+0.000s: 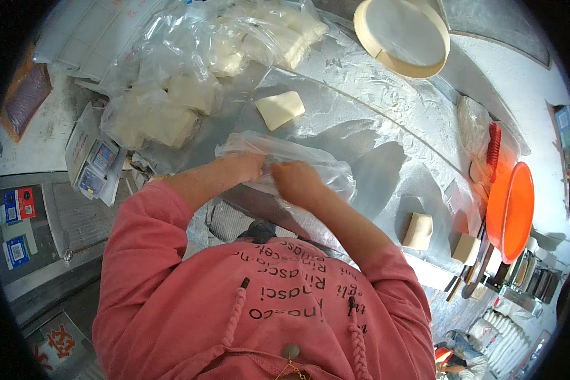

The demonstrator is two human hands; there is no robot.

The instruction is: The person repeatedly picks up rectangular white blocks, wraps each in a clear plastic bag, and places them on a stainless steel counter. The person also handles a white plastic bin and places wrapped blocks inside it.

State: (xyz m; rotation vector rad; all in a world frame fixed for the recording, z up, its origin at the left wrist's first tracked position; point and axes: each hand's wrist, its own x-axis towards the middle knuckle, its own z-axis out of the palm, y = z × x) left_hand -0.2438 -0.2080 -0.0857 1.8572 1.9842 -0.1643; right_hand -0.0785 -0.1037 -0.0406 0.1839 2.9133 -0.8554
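Observation:
A clear plastic bag [304, 154] lies crumpled over the near edge of the floured metal worktop [332, 109]. My left hand [248, 167] is closed on the bag's left part, and my right hand [292, 183] grips it just beside, knuckles up; the fingertips of both are hidden. Beyond the bag rests a flat, pale piece of dough [281, 110], apart from my hands. Two thicker dough blocks, one here [418, 232] and another [466, 249], sit near the front edge at the right. Whether the bag holds anything cannot be told.
Plastic bags of pale dough pieces [152, 118] are piled at the back left. A round wooden-rimmed sieve [437, 69] stands at the back right. An orange plastic basin [510, 213] is at the far right, near a red brush-like thing [493, 147]. A person [465, 365] is at the lower right.

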